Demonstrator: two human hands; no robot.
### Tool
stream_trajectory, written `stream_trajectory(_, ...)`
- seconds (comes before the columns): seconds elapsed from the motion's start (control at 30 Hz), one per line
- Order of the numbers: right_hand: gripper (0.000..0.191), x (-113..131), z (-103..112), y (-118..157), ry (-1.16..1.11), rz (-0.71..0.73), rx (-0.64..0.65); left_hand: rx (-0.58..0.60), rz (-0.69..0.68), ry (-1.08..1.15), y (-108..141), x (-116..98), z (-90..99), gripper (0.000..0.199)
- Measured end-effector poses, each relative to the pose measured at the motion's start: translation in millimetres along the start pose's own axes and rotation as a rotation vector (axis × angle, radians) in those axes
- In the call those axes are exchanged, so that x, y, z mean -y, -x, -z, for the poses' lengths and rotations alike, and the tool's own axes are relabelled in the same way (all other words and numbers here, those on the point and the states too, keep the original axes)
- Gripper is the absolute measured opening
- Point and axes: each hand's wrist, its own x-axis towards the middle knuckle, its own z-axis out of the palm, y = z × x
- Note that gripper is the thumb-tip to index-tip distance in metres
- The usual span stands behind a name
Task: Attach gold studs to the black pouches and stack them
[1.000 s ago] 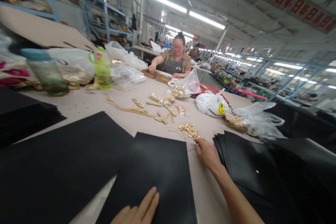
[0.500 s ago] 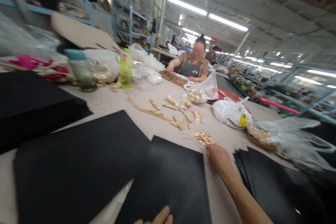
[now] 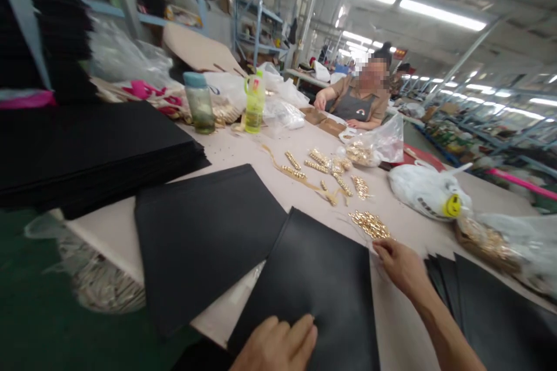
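Observation:
A black sheet (image 3: 322, 278) lies in front of me on the pale table. My left hand (image 3: 278, 345) rests on its lower part, fingers bent and close together; a tiny light spot shows at the fingertips, too small to name. At the near edge of a pile of small gold pieces (image 3: 369, 224) is my right hand (image 3: 402, 264), its thumb and fingertips pinched together. Whatever is between those fingertips is too small to make out. Left of the sheet lies another black stack (image 3: 209, 237).
Black sheets (image 3: 491, 301) lie at the right, and a thick black stack (image 3: 96, 145) at the left. Beyond are two bottles (image 3: 254, 103), gold strips (image 3: 317, 162) and plastic bags (image 3: 424, 188). A person (image 3: 357, 101) sits across the table (image 3: 243, 148).
The view has swung left and down. My left hand has come further into view over the black sheet. My right hand has drawn slightly back from the gold pieces, fingertips pinched.

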Motion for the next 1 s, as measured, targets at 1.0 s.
stream_trajectory(1.0,0.02,106.1,-15.1,101.8,-0.163,0.311,0.498,-0.052,0.032,0.118,7.0,0.9,11.2,0.055)
